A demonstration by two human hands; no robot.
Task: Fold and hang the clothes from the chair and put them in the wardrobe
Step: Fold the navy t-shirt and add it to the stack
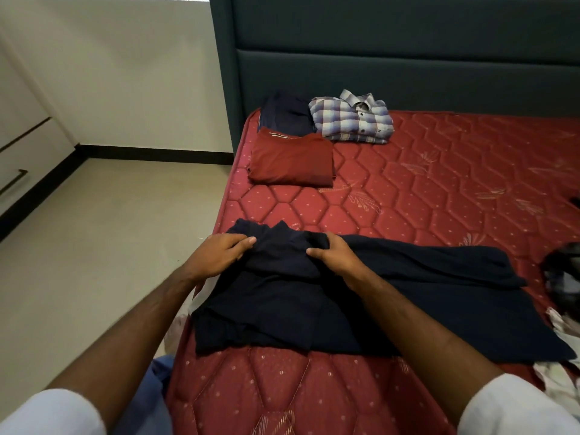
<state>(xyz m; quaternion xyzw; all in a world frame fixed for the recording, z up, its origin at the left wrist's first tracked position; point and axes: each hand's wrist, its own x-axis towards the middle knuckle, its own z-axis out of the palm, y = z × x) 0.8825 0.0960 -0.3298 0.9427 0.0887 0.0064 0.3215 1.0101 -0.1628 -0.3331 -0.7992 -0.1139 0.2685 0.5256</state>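
The bed [423, 189] carried a bare red quilted mattress. On its near left part lay a dark garment [392, 302], spread toward the right. At the far left lay three folded pieces close together: a red shirt [292, 161], a dark piece [285, 116] behind it, and a plaid shirt [351, 119] just right of that.

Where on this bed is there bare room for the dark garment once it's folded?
Bare red quilted mattress lies right of the folded maroon shirt and below the folded plaid shirt. The right edge is crowded with loose clothes.
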